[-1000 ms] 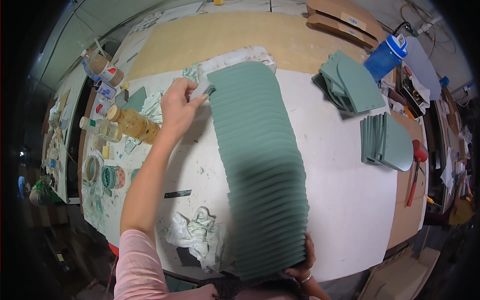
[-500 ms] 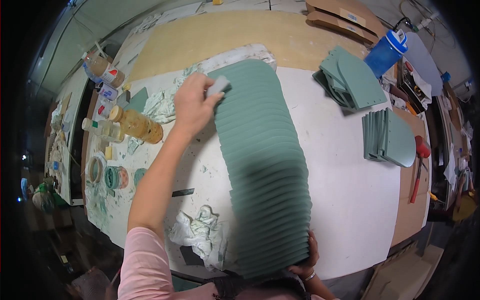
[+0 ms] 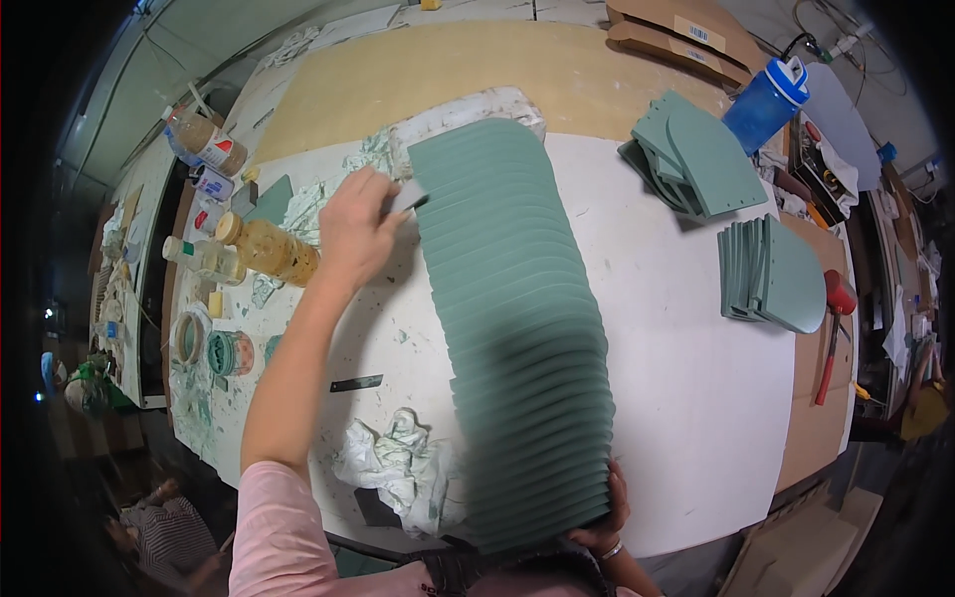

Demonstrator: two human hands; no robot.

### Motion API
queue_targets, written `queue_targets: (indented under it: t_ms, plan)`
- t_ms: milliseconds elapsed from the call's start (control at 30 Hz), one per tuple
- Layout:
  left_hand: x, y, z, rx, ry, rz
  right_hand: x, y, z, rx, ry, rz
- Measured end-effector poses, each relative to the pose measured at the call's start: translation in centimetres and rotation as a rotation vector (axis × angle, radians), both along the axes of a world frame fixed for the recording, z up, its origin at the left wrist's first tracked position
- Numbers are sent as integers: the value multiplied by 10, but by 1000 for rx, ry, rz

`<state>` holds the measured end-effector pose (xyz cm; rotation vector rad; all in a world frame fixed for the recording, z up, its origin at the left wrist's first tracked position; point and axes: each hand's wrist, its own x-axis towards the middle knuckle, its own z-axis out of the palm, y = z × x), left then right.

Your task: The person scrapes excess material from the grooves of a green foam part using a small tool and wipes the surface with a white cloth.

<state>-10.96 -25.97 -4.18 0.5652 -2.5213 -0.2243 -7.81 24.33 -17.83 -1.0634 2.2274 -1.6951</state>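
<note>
The left hand [image 3: 360, 231] pinches a small scraper [image 3: 406, 196] against the left edge of a long fanned row of green boards [image 3: 517, 328] lying down the middle of the white table [image 3: 696, 398]. The right hand [image 3: 603, 517] grips the row's near end. Bottles [image 3: 264, 249] stand left of the hand, crumpled rags [image 3: 398, 473] lie beside the row, and more green stacks [image 3: 696, 159] sit well apart at right.

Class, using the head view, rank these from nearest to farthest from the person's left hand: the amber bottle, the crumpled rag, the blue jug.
From the left hand:
1. Amber bottle, just to its left.
2. Crumpled rag, toward the table's near edge.
3. Blue jug, far right corner.
</note>
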Motion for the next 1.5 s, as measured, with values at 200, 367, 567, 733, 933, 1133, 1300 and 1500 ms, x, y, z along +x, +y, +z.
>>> queue_targets:
  t_ms: [200, 367, 567, 733, 933, 1133, 1300, 1500]
  plan:
    - [12, -23, 4, 57, 29, 45, 2, -2, 1, 1, -11, 11]
    - [-30, -20, 8, -101, -22, -37, 2, 3, -2, 24, -27, 4]
    - [3, -38, 3, 17, -104, 68, 2, 0, 5, 44, 24, 2]
    - [-27, -23, 12, -68, -50, -53, 2, -3, -1, 3, -8, 22]
    - [0, -39, 8, -30, -155, 58, -1, -2, 5, 30, 5, 13]
    - [-17, -21, 13, -47, -93, -36, 0, -1, 3, 39, -1, 22]
    - [1, -2, 20, 80, -62, -66, 3, -2, 2, 24, 5, 7]
    - [30, 14, 21, 104, -130, -237, 1, 1, 2, 12, -19, -1]
